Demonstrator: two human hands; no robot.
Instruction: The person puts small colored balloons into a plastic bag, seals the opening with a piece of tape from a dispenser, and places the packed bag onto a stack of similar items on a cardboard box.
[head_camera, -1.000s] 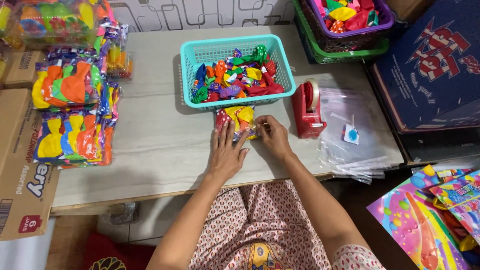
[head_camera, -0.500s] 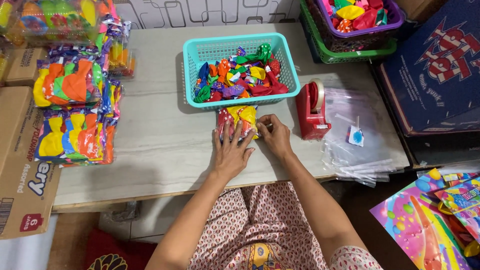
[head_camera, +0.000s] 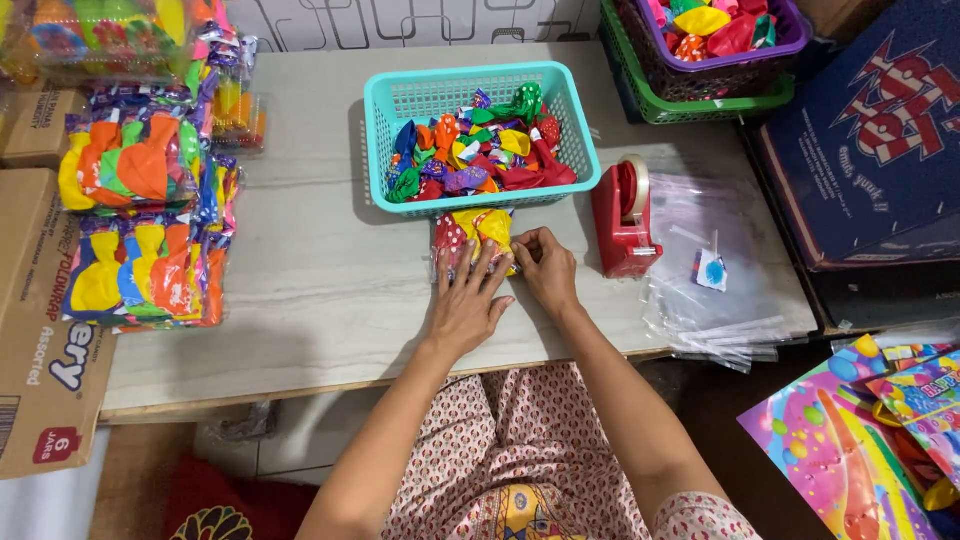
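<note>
- The desk (head_camera: 330, 300) carries a small clear packet of balloons (head_camera: 470, 238) near its front edge, just in front of the teal basket (head_camera: 480, 100).
- The packet's long axis runs left to right.
- The left hand (head_camera: 468, 305) lies spread flat on it.
- The right hand (head_camera: 548, 272) pinches its right end; both hands touch it.

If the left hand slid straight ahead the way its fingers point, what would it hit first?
The left hand lies flat on the small clear packet of balloons, fingers pointing away from the body. Past the packet, it would likely meet the front wall of the teal basket.
</note>
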